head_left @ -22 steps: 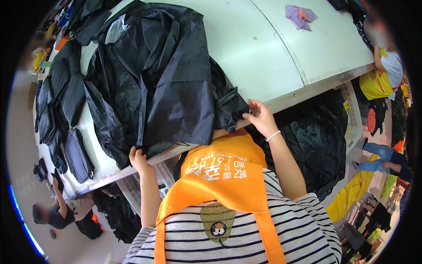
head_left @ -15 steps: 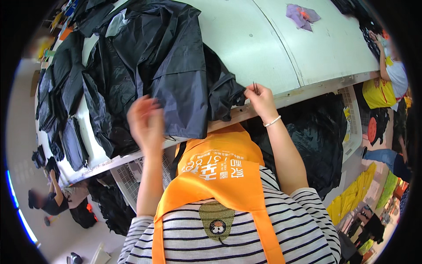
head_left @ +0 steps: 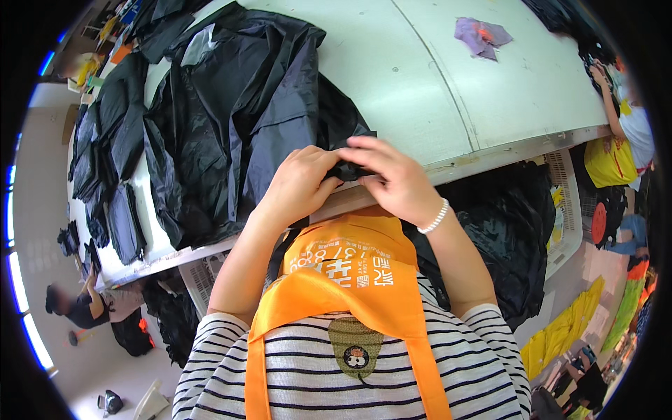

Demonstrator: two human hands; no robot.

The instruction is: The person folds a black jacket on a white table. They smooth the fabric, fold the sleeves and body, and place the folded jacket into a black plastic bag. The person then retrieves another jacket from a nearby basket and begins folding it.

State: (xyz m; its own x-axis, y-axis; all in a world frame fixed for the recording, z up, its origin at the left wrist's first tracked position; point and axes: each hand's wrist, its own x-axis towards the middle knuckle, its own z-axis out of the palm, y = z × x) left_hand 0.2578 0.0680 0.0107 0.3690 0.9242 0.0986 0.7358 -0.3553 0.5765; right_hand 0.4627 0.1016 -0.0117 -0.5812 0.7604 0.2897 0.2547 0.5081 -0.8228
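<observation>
A shiny black jacket [head_left: 203, 133] lies spread on the pale work table, with a light grey patch near its far end. Its sleeve [head_left: 337, 108] reaches right to the table's near edge, where the end is bunched between my two hands. My left hand [head_left: 297, 183] is closed, thumb and fingers pinching the bunched sleeve end. Opposite it, my right hand [head_left: 404, 183] curls its fingers over the same black cloth, slightly blurred. The fingers partly hide the cloth, and no tool shows in either hand.
Folded black garments [head_left: 122, 119] lie left on the table [head_left: 427, 91]. A purple cloth [head_left: 481, 36] lies at the far right. Below the edge, a white basket [head_left: 560, 210] holds black garments [head_left: 497, 238]. Co-workers [head_left: 75, 304] stand left and right.
My left hand has moved right from the jacket front to the sleeve end. My right hand has come left and turned inward; the small dark tool seen in it no longer shows. The jacket shifted slightly.
</observation>
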